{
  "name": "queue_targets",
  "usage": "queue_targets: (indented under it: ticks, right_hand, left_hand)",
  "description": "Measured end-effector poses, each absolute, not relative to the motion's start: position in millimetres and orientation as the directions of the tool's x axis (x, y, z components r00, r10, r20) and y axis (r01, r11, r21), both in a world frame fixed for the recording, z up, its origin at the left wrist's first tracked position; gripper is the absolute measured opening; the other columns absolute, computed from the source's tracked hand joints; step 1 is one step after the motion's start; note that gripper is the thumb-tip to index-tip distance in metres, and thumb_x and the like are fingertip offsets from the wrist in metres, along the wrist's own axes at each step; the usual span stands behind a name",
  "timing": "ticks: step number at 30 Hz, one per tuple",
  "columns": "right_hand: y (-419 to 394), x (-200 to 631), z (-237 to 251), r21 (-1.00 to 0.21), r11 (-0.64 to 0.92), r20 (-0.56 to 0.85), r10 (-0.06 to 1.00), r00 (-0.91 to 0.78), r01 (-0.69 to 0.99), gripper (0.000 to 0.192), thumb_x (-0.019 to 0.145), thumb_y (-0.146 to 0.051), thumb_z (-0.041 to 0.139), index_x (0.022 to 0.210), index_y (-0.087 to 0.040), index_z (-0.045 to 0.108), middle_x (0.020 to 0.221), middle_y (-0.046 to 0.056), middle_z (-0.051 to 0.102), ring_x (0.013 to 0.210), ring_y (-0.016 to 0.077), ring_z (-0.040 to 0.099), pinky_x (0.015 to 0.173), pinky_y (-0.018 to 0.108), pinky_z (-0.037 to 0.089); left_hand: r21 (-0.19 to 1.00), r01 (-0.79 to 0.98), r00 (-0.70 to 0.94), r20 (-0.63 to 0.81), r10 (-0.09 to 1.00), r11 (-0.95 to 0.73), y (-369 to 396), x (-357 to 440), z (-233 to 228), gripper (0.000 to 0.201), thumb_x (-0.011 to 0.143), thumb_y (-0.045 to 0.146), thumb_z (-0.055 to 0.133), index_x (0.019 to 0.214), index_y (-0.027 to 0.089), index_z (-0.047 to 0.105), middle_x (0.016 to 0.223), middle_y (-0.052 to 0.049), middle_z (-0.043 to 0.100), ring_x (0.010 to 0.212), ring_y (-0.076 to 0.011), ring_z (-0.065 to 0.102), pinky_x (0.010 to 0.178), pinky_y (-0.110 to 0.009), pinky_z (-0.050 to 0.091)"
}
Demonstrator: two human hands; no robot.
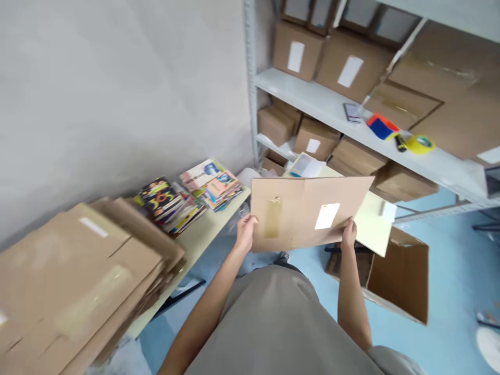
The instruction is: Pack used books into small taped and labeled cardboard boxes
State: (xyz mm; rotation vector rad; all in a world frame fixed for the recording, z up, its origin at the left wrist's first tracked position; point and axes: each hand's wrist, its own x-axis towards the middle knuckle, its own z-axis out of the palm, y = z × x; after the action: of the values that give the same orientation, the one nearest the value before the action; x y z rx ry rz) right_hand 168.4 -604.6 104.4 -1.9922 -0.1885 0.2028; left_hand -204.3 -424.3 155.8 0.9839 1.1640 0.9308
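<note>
While both arms reach forward, the left hand [245, 232] and right hand [349, 234] each grasp a lower corner of a flattened cardboard box [308, 211], held chest-high above a pale table [373, 229]; shelves [324, 104] of boxes stand beyond.

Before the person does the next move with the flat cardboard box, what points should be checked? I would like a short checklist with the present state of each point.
1. Both hands grip the flattened box: ok. The left hand holds its lower left edge, the right hand its lower right edge.
2. Box is still folded flat: ok, it shows one flat face with a white label.
3. Old tape on the box face: not ok, a strip remains near the left side.
4. Free space on the table: cannot tell; the stack of flat cartons and the piles of booklets fill much of it.
5. Tape roll available: ok, it lies on the shelf.
</note>
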Motion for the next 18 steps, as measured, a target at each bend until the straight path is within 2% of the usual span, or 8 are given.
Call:
queue_targets:
  ticks: [2,4,6,9,14,18]
  right_hand:
    - [-624,208,107,-0.918,-0.395,-0.048,0.191,0.98,0.032,0.09,0.087,-0.093,0.051,0.131,-0.018,0.076,0.147,0.024,0.076,0.144,0.0431,0.067,0.123,0.058,0.053]
    - [-639,249,116,-0.935,-0.351,-0.042,0.232,0.972,0.044,0.08,0.084,-0.084,0.061,0.13,-0.02,0.075,0.143,0.02,0.079,0.136,0.0378,0.07,0.118,0.053,0.055]
    - [-650,286,125,-0.952,-0.301,-0.037,0.298,0.954,0.057,0.065,0.081,-0.075,0.069,0.117,-0.021,0.075,0.124,0.015,0.083,0.12,0.033,0.072,0.109,0.048,0.058]
    - [-661,331,131,-0.965,-0.26,-0.048,0.338,0.94,0.045,0.045,0.076,-0.063,0.075,0.097,-0.023,0.07,0.098,0.006,0.079,0.099,0.0261,0.069,0.098,0.042,0.057]
    - [-668,373,117,-0.95,-0.304,-0.155,0.264,0.952,-0.071,0.045,0.067,-0.059,0.081,0.091,-0.023,0.069,0.088,0.005,0.076,0.092,0.0258,0.066,0.093,0.045,0.055]
    - [-668,382,110,-0.951,-0.287,-0.185,0.234,0.954,-0.114,0.051,0.064,-0.06,0.086,0.095,-0.023,0.069,0.093,0.008,0.08,0.097,0.0287,0.071,0.099,0.049,0.057]
  left_hand:
    - [0.952,-0.04,0.204,-0.29,0.935,0.304,-407,-162,151,0.019,0.066,0.04,0.064,0.066,0.026,0.052,0.067,0.003,0.059,0.066,-0.0169,0.055,0.067,-0.028,0.045]
    - [0.954,-0.024,0.237,-0.285,0.929,0.299,-389,-118,147,0.019,0.062,0.041,0.063,0.065,0.026,0.052,0.068,0.002,0.062,0.069,-0.018,0.057,0.07,-0.029,0.047]
    - [0.952,-0.036,0.271,-0.283,0.92,0.304,-372,-74,142,0.018,0.059,0.039,0.064,0.065,0.026,0.053,0.072,0.001,0.066,0.073,-0.0191,0.059,0.072,-0.03,0.048]
    - [0.963,-0.002,0.326,-0.255,0.91,0.27,-353,-16,131,0.017,0.061,0.039,0.064,0.069,0.028,0.055,0.078,0.0,0.068,0.081,-0.0214,0.062,0.076,-0.032,0.05]
    - [0.97,0.169,0.346,-0.226,0.911,0.176,-326,61,106,0.016,0.067,0.042,0.062,0.072,0.03,0.053,0.076,-0.001,0.063,0.086,-0.0253,0.061,0.084,-0.036,0.054]
    - [0.955,0.215,0.394,-0.277,0.876,0.206,-301,111,90,0.014,0.067,0.037,0.062,0.078,0.03,0.058,0.086,-0.002,0.069,0.094,-0.0271,0.064,0.091,-0.038,0.056]
